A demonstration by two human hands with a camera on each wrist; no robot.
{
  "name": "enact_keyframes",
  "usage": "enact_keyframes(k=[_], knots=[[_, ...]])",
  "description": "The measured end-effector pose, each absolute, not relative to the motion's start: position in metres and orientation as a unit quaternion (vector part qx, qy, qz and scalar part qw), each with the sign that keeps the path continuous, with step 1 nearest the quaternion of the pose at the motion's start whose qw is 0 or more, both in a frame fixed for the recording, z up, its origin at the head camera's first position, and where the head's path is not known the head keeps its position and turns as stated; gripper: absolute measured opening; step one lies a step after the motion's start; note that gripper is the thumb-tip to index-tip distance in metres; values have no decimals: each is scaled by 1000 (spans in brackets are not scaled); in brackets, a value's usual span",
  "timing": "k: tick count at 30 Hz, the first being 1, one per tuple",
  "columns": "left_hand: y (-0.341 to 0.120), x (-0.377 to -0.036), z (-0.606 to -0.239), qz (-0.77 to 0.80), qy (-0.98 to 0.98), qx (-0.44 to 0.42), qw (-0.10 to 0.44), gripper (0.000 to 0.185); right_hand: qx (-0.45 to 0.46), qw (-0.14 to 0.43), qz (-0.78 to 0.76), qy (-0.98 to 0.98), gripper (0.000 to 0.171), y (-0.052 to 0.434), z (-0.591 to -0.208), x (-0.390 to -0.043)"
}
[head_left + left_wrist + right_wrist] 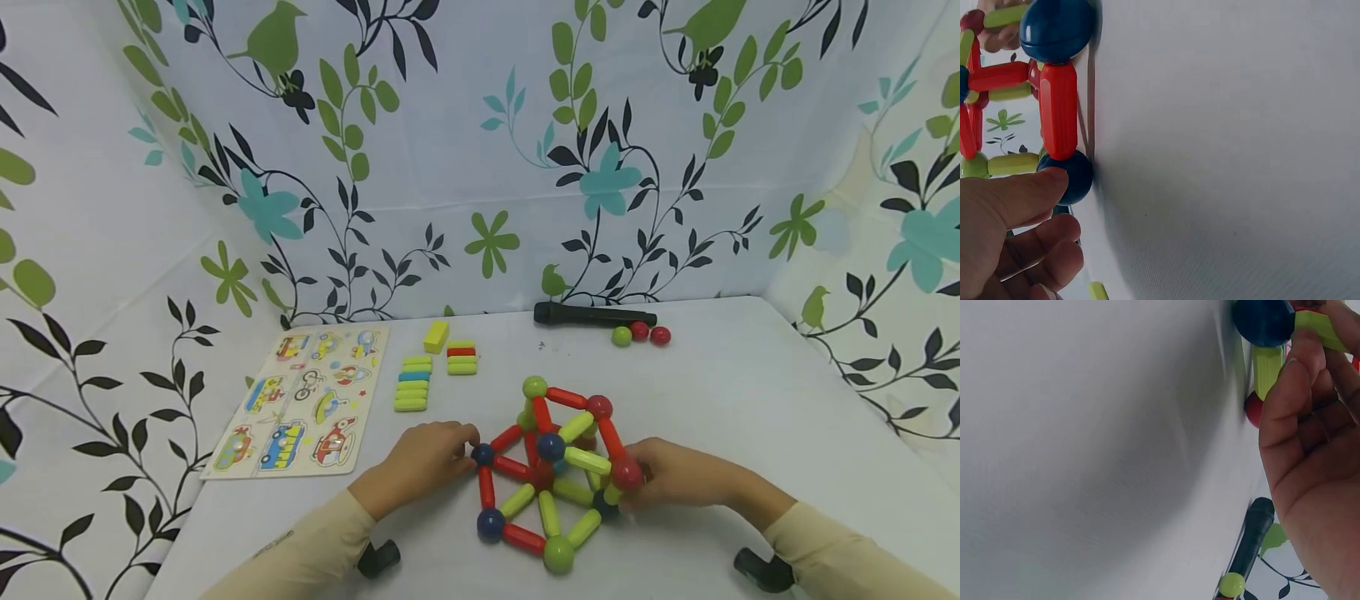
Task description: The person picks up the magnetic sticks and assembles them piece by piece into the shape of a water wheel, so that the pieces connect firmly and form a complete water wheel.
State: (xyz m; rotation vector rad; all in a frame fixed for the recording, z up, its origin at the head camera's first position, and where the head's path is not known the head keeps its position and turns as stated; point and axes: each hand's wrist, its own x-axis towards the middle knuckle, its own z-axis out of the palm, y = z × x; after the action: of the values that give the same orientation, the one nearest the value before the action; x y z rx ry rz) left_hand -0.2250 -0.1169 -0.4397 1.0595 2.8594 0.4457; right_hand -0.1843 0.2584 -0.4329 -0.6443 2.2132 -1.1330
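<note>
Red and yellow-green plastic openwork frame of rods and balls (pixel 542 477), right of the pale, flat picture board (pixel 358 408). Left hand (pixel 423 460) pinches one dark blue ball (pixel 1079 181); right hand (pixel 678 473) grips a yellow-green rod (pixel 1317 327). Even support from both should prevent twisting apart.

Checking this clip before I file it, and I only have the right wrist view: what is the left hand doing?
Observer: The left hand holds a blue ball of the ball-and-stick structure.
Operator: And beyond that hand?
Observer: A board with vehicle pictures lies at the left of the head view.
Operator: Anything to the right of it?
Observer: Yes, a row of sticks, one of them blue.
</note>
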Motion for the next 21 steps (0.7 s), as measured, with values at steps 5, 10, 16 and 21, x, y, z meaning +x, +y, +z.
enact_keyframes(k=[5,10,16,21], knots=[[-121,-238,-439,136,933,331,32,26,-263,282,-420,822,32,258,-434,-180],[-143,-264,-435,112,960,253,-39,24,-277,272,-408,826,33,261,-434,-180],[-166,-285,-439,73,979,183,-46,20,-287,263,-402,828,27,265,-434,-179],[-168,-289,-443,68,982,177,-23,14,-306,254,-411,820,26,269,-431,-179]])
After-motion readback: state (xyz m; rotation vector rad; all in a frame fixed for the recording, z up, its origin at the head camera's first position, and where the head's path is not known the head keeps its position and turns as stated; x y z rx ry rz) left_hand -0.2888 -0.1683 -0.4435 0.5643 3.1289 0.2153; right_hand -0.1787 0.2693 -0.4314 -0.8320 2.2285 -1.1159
